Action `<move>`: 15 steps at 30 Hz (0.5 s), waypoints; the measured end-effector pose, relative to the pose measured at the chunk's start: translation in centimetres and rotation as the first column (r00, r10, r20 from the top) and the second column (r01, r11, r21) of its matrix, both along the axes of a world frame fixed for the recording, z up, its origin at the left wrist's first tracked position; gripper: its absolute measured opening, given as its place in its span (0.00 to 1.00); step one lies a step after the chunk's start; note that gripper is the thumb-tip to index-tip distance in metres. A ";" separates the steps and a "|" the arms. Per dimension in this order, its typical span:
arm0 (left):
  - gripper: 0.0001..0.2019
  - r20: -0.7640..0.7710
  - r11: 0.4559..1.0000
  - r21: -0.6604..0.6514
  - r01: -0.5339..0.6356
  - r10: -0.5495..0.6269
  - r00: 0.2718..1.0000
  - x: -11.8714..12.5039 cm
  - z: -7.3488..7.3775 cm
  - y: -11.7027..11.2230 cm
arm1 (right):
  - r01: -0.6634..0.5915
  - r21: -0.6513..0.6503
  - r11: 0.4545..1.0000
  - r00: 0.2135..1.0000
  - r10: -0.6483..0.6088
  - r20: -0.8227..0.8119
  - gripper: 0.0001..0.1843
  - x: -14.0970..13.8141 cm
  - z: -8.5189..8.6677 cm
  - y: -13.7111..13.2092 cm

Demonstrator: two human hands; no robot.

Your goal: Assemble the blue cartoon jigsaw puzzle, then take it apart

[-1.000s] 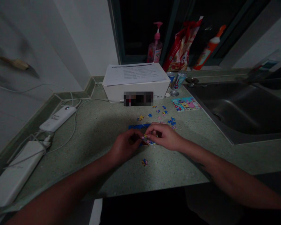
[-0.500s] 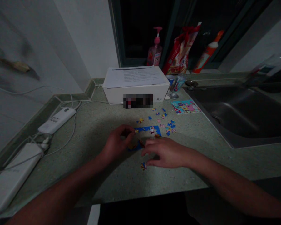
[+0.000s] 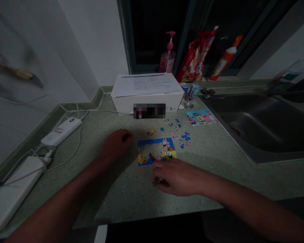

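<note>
A partly assembled jigsaw puzzle point(image 3: 145, 162) lies on the counter, its blue border around an open middle with cartoon figures along the edge. My right hand point(image 3: 176, 176) is at its near right edge, fingers and thumb pinched on a small puzzle piece point(image 3: 153, 183), mostly hidden. To the left of the puzzle, my left hand point(image 3: 115, 144) hovers over the counter with curled fingers; whatever is between the fingertips is too dark to make out. Several loose puzzle pieces point(image 3: 185, 136) are scattered behind and to the right of the puzzle.
A colourful picture card point(image 3: 202, 117) lies by the sink point(image 3: 258, 128). Behind the pieces is a white box point(image 3: 147, 88) with papers on top. Cans point(image 3: 193, 91) stand beside it. A power bank point(image 3: 62, 131) and cables occupy the left side.
My left hand has drawn back left from the puzzle's upper left corner, uncovering it. My right hand has moved slightly nearer me and closed on the loose piece there.
</note>
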State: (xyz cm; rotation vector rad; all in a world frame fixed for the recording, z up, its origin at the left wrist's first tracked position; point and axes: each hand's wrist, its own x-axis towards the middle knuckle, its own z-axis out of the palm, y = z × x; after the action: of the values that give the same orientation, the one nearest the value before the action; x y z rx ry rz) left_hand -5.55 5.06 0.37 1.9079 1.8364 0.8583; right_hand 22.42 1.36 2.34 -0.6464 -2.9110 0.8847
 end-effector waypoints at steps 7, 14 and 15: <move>0.06 -0.144 0.999 0.017 0.037 -0.034 0.989 -0.8 -1.0 0.1 | 0.037 0.031 0.999 0.999 -0.038 0.012 0.10 -0.3 -0.3 0.0; 0.04 -0.096 0.998 0.044 0.052 -0.048 0.994 -0.4 -0.7 -0.2 | 0.019 0.049 0.999 0.999 -0.017 -0.035 0.08 -0.2 -0.7 0.3; 0.04 -0.099 0.997 0.061 0.043 -0.037 0.994 -0.2 -0.5 -0.3 | 0.017 0.048 0.999 0.999 -0.015 -0.042 0.08 -0.2 -0.7 0.3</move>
State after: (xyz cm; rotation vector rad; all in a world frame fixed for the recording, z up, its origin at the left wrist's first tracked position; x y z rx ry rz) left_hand -5.74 4.73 -0.14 2.0518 1.8403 0.8330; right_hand 22.25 1.67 1.69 -0.6388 -2.8768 0.8130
